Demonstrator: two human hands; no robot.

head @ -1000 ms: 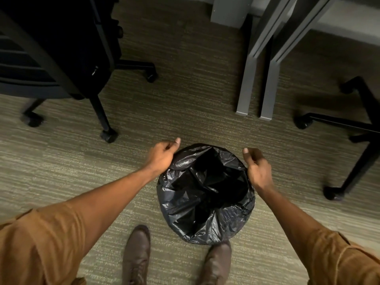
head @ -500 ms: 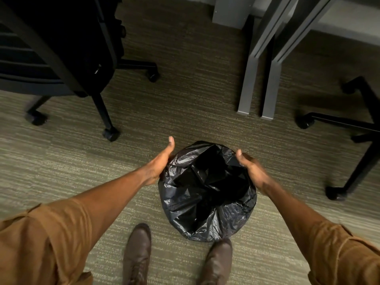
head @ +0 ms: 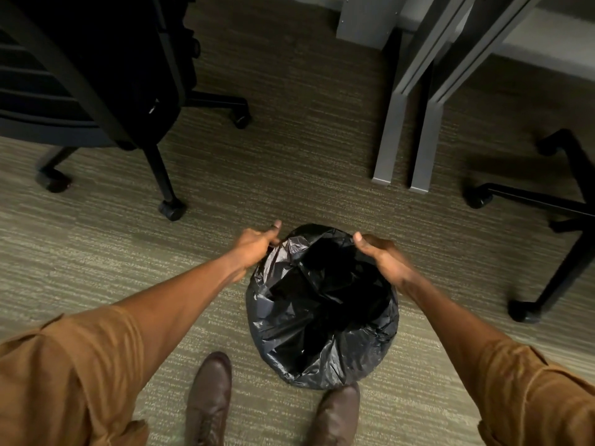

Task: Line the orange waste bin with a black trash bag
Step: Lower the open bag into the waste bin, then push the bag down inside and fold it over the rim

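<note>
A black trash bag (head: 322, 310) stands on the carpet in front of my feet, draped over and down the outside of the bin so that no orange shows. Its mouth gapes open and dark in the middle. My left hand (head: 256, 244) pinches the bag's edge at the far left of the rim, thumb pointing forward. My right hand (head: 381, 255) grips the bag's edge at the far right of the rim, fingers curled over it.
A black office chair (head: 96, 75) on castors stands at the back left. Two grey desk legs (head: 405, 123) stand at the back right, and another chair's black wheeled base (head: 553, 220) is at the right. My brown shoes (head: 209, 400) are just behind the bag.
Both hands were apart from the bag with loose fingers; they have moved inward onto its rim and closed on the plastic at the left and right sides.
</note>
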